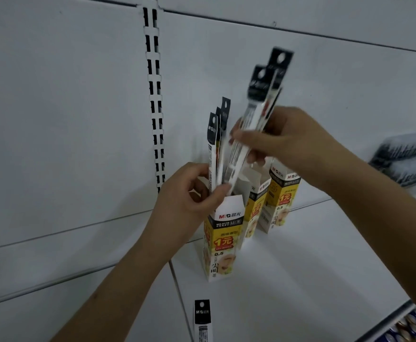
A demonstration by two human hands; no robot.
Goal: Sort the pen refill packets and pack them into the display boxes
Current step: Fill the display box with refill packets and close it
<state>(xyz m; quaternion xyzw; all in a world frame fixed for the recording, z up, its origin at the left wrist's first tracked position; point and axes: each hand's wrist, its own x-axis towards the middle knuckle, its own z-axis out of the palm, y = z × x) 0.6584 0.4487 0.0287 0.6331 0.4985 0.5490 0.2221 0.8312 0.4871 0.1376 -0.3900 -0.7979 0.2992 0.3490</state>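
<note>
My right grip [273,141] is pinched on a small fan of packets [258,104], tilted over the near box [223,240]; my left grip [189,196] pinches the packets already standing in that box [218,144], thumb at the box mouth, keeping them to one side. The risk here: the fan in my right hand is loose and splayed, two black headers riding higher than the rest, so one could slide out as I angle down. The box is tall, narrow and light; a packet catching its open flap could tip it, and two more boxes [279,196] stand just behind it, ready to go over with it. If my left lets go, the standing packets may flop across the opening. One packet [203,319] lies on the shelf [300,267] in front of the box, still unsorted.
</note>
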